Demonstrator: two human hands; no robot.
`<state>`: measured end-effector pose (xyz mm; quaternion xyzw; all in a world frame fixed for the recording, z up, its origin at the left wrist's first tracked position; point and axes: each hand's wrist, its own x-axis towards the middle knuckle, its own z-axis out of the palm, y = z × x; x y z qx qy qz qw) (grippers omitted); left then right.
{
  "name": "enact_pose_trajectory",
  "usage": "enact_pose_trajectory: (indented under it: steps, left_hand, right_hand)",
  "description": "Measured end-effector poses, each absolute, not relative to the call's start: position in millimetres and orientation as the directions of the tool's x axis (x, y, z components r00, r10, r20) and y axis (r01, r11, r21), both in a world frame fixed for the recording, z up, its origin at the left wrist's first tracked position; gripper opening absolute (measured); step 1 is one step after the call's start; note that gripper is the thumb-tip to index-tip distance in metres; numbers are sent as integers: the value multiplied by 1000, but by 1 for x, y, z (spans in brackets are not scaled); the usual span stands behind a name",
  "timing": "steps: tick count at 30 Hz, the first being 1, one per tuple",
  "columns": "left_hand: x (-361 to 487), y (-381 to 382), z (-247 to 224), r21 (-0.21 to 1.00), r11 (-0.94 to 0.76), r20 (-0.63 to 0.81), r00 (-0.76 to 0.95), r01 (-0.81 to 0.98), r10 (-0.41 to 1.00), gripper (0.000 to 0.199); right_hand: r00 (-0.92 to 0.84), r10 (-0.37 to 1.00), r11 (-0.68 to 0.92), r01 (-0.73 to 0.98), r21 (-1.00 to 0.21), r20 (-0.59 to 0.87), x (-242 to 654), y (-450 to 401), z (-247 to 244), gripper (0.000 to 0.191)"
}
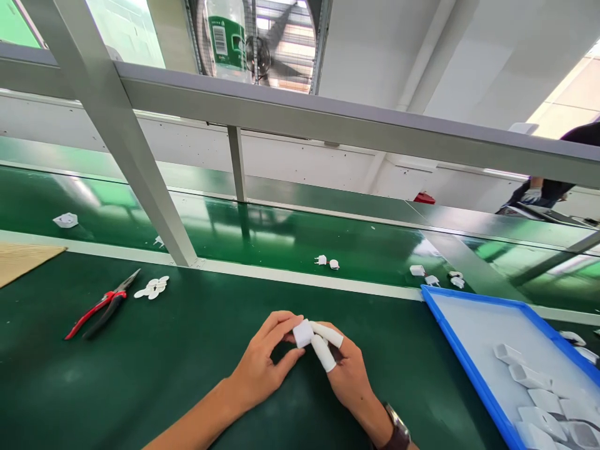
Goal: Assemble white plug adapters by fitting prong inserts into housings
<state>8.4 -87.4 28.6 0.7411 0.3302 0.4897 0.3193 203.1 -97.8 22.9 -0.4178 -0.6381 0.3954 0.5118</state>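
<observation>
White plastic block, small, cube-like, pinched between both hands just above the green worktop, low centre of view. Left hand curled on it, fingertips on top and near face, thumb underneath. Right hand meets it from the other side; two of its fingers wear white finger cots, tips touching the block. Dark watch on the right wrist.

Right of the hands: blue tray, pale floor, holding several white plastic shells toward its near right corner, well apart from the hands.

Left, farther out on the worktop: red-handled pliers lying flat, jaws pointing up-right; just beside the tips a small heap of white flat pieces. Corner of brown cardboard at the left edge.

Behind the worktop: pale rail, then green conveyor belt with scattered white parts — a pair near centre, a few above the tray corner, one far left. Grey frame post slants up from the rail to a grey crossbeam.

Far: bottle with green label above the beam, fan behind it. Top right, another person's gloved hand at the far side.
</observation>
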Motion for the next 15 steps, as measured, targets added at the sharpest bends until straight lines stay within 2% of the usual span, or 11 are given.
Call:
enact_pose_trajectory:
  steps: [2, 4, 7, 12, 15]
  left_hand:
    - [8, -88, 26, 713, -655, 595, 280, 250, 754, 46]
    - [9, -88, 25, 634, -712, 655, 279, 301, 702, 42]
    - [9, -85, 23, 564, -745, 687, 298, 355, 662, 39]
    - [6, -83, 21, 572, -726, 652, 326, 381, 684, 36]
    - [5, -82, 18, 570, -699, 603, 358, 432, 713, 39]
  right_hand:
    - [-116, 982, 142, -45, -989, 146, 202, -96, 22, 25]
    - [-132, 991, -5, -186, -983, 20, 199, -95, 19, 29]
    - [-156, 987, -89, -265, -960, -48, 196, -95, 14, 30]
    - [-137, 990, -37, -132, -991, -19, 191, -92, 12, 28]
    - [-92, 984, 160, 102, -982, 151, 192, -90, 15, 29]
